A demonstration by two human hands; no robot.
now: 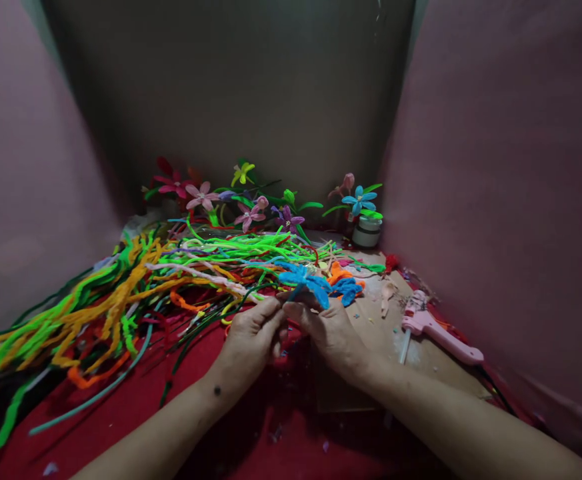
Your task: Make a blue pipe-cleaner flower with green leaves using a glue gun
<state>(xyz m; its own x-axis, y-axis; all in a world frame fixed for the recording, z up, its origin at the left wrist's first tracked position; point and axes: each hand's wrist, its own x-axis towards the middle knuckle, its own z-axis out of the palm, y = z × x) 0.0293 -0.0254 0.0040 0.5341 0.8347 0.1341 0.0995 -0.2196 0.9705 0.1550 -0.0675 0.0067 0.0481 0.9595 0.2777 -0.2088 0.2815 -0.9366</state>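
Observation:
My left hand [251, 337] and my right hand [328, 330] meet at the middle of the red cloth, fingers pinched together. Between them they hold a blue pipe-cleaner flower [305, 280] by its base, petals pointing up and away from me. Both hands are closed on it. Just behind the flower lie a second blue pipe-cleaner piece [347, 289] and an orange one [339, 272]. A big heap of loose pipe cleaners [121, 293], green, orange, yellow and white, spreads to the left of my left hand.
A pink glue gun [438, 328] lies on a cardboard sheet [375, 327] to the right. Finished flowers [251, 200] stand at the back, near a small white jar [368, 231]. Pink fabric walls close in on both sides.

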